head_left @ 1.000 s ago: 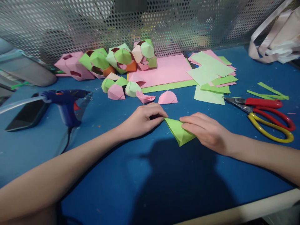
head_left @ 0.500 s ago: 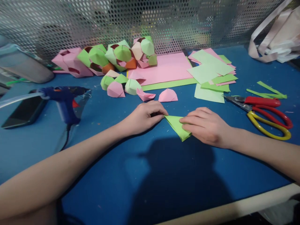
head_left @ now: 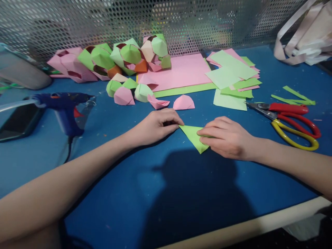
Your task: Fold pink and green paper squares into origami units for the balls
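Note:
A bright green sheet of paper (head_left: 193,135), folded into a triangle, lies on the blue tabletop between both hands. My left hand (head_left: 160,126) pinches its left corner between thumb and index finger. On the opposite side, the fingers of my right hand (head_left: 227,138) close over the paper's right part, which they hide. Just beyond sit a pink folded paper piece (head_left: 184,102) and a second, boat-shaped pink piece (head_left: 158,102). More small folded pieces in pink and green, such as a pale green one (head_left: 143,92), cluster to their left.
Several folded paper balls (head_left: 100,58) line the perforated metal panel (head_left: 192,27). Loose sheets (head_left: 230,71) lie back right, near red-handled pliers (head_left: 287,108), yellow-and-red scissors (head_left: 295,135) and green strips (head_left: 298,100). At left are a blue glue gun (head_left: 64,114) and a phone (head_left: 19,117).
The view has shifted slightly. Both hands keep nearly the same places on the green paper, and a bit more of its surface shows beside the right fingers.

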The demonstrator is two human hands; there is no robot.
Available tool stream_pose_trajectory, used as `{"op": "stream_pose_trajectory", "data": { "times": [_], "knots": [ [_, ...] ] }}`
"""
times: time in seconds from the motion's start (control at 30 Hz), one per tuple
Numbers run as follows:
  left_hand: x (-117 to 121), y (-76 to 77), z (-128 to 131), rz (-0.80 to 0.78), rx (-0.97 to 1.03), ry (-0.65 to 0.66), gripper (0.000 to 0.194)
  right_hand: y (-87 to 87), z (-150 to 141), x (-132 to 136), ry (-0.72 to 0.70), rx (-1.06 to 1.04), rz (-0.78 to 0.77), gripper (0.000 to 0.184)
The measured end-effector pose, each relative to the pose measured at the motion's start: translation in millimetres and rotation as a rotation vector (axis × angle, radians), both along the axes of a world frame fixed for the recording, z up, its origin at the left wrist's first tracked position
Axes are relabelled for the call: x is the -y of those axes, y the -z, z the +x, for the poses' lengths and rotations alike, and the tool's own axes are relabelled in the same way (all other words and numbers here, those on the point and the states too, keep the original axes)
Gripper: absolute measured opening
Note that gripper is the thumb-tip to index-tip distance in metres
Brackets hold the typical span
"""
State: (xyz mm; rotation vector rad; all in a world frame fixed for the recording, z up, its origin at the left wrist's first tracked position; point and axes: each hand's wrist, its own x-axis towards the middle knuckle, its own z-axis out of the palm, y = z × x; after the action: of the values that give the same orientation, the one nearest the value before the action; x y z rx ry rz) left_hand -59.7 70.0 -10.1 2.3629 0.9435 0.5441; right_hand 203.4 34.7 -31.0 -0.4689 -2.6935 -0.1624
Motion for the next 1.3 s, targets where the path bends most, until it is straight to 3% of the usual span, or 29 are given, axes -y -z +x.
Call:
{"op": "stream_pose_trajectory", "data": {
  "times": [0.67, 0.9, 1.0, 1.17, 1.3],
  "knots": [
    [3, 3.8, 1, 0.085, -0.005, -0.009, 0.02, -5.6, 0, 2, 0.018, 0.077, 0.079, 0.019],
    [11, 3.6, 4, 0.153, -0.027, -0.164, 0.023, -8.0, 0, 5, 0.063, 0.121, 0.066, 0.021],
    [26, 0.5, 11, 0.257, -0.026, -0.264, 0.025, -8.1, -1, 6, 0.07, 0.136, 0.059, 0.022],
    [60, 3.0, 28, 0.572, -0.174, 0.06, 0.022, -7.1, -2, 6, 0.062, 0.113, 0.071, 0.024],
    [74, 8.2, 35, 0.78, -0.377, 0.045, 0.016, -6.2, -2, 6, 0.063, 0.125, 0.076, 0.024]
  ]
}}
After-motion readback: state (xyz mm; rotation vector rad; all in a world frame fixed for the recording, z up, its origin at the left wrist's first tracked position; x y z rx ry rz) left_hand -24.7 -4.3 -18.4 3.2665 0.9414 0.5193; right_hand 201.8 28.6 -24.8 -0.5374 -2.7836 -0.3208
